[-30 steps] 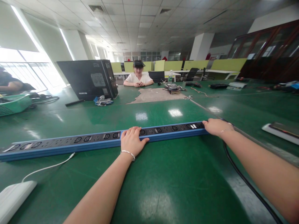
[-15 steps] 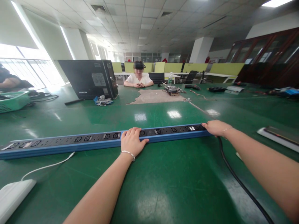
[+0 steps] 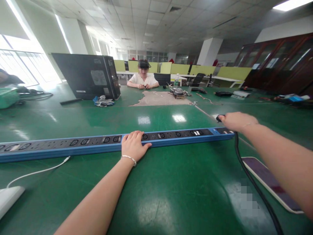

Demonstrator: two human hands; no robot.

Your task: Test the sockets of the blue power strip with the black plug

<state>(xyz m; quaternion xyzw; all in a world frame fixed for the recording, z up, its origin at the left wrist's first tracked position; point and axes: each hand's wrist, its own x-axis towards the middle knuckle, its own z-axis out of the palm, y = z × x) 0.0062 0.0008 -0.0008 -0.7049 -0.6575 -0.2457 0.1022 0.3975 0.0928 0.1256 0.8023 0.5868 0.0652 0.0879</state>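
Note:
A long blue power strip with a black face and several sockets lies across the green table. My left hand is closed over its middle, fingers on the socket face and thumb along the near edge. Just above the strip's right end, my right hand is closed on a black plug, mostly hidden by the fingers. A thick black cable runs from below that hand toward the lower right. Whether the cable joins the plug is hidden.
A phone lies under my right forearm. At left are a white device with a cord, a black computer case and gloves. Across the table sits a person; a bottle and electronic parts stand nearby.
My right hand has lifted up and right off the strip's end, and the black plug now shows in its fingers. My left hand stays on the strip. The view has shifted slightly.

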